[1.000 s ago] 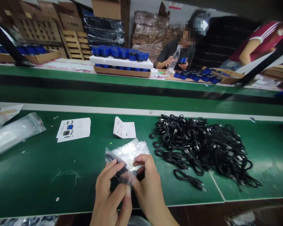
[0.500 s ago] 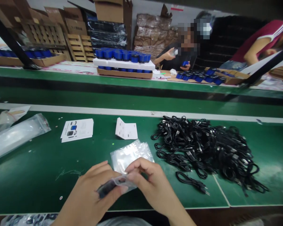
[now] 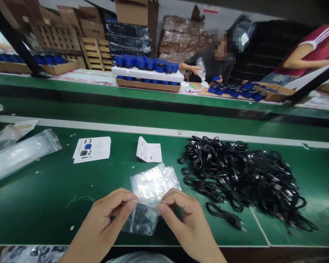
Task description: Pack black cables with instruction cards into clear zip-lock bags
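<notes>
The left hand (image 3: 106,217) and right hand (image 3: 185,219) each pinch the mouth of a clear plastic bag (image 3: 153,184), with dark contents (image 3: 139,219) sagging inside. A slack pinch could let the bag slip onto the nearby black cables (image 3: 244,175).

We think this is a factory packing room: long green workbenches (image 3: 38,208) across the frame, wooden pallets (image 3: 94,54) and cardboard cartons (image 3: 91,28) at upper left.

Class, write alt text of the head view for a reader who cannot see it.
The left hand and right hand pinch a clear plastic bag holding a coiled black cable over a green workbench. A heap of black cables lies to the right, printed leaflets beyond. Farther off, another person holds a plastic bottle.
</notes>
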Motion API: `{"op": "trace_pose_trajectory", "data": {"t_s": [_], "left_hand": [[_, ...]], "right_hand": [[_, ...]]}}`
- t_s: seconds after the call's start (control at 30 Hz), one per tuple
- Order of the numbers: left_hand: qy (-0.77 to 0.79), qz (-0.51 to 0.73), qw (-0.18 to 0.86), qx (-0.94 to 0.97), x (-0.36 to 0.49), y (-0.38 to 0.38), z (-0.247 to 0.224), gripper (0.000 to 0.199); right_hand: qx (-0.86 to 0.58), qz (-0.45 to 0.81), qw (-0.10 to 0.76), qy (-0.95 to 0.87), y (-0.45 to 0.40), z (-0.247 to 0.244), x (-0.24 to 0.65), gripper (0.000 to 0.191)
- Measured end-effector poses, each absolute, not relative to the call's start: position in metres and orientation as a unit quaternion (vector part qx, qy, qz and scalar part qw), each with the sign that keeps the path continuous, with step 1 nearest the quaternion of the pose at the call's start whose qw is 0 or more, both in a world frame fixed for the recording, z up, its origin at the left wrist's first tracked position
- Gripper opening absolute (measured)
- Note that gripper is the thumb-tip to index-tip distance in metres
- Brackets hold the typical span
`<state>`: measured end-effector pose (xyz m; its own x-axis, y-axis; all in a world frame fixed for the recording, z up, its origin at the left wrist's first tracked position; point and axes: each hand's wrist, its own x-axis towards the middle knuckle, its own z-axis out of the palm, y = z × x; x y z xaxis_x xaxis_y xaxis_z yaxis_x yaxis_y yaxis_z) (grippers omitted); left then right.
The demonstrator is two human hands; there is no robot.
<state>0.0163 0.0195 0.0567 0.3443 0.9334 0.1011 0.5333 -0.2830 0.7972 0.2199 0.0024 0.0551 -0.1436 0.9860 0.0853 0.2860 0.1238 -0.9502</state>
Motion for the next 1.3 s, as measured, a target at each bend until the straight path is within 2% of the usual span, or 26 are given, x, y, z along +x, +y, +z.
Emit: {"op": "trace_pose_trajectory", "data": {"t_s": [0.23, 0.4, 0.57, 0.8, 0.93, 1.07, 1.17, 1.3], "left_hand": [[0.467, 0.326, 0.295, 0.767, 0.017, 0.016, 0.058, 0.017], [0.463, 0.325, 0.321, 0.76, 0.021, 0.016, 0.055, 0.011], [0.482, 0.336, 0.339, 0.735, 0.026, 0.015, 0.052, 0.015], [0.517, 0.388, 0.405, 0.647, 0.053, 0.0, 0.029, 0.026], [0.539, 0.432, 0.353, 0.631, 0.068, -0.015, 0.019, 0.033], [0.555, 0.473, 0.259, 0.633, 0.073, -0.021, 0.015, 0.034], [0.536, 0.487, 0.23, 0.65, 0.073, -0.022, 0.012, 0.033], [0.516, 0.493, 0.23, 0.662, 0.068, -0.017, 0.015, 0.03]], "right_hand": [[-0.49, 0.413, 0.413, -0.648, 0.002, 0.054, 0.218, 0.016], [-0.484, 0.408, 0.427, -0.646, 0.001, 0.051, 0.216, 0.014], [-0.478, 0.434, 0.43, -0.631, 0.002, 0.048, 0.213, 0.013], [-0.499, 0.393, 0.564, -0.528, -0.008, 0.03, 0.186, 0.023], [-0.502, 0.383, 0.562, -0.534, -0.019, 0.019, 0.173, 0.022], [-0.5, 0.293, 0.547, -0.604, -0.023, 0.008, 0.173, 0.022], [-0.46, 0.241, 0.548, -0.656, -0.022, 0.003, 0.173, 0.021], [-0.482, 0.28, 0.544, -0.627, -0.02, 0.007, 0.173, 0.021]]}}
